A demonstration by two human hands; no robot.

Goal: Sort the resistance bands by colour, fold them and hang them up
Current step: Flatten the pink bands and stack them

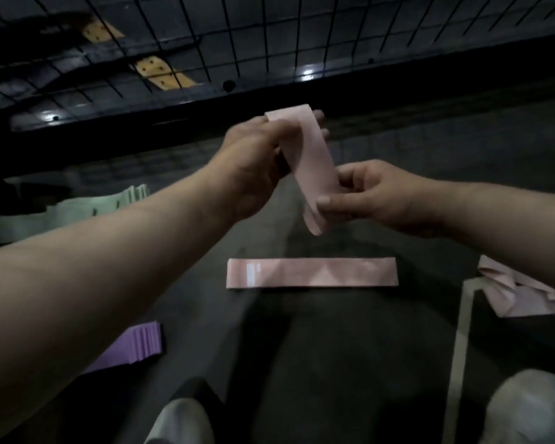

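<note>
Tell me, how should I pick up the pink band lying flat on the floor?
Pinch one short end of the flat pink band, coming down from above. It lies flat and stretched sideways, so the ends stick out free, and the right end sits nearest the right hand.

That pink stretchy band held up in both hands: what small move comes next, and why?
Probably bringing its two ends together to fold it. The pink elastic band is stretched between the left hand and right hand, unfolded, while another flat pink band lies on the floor.
</note>
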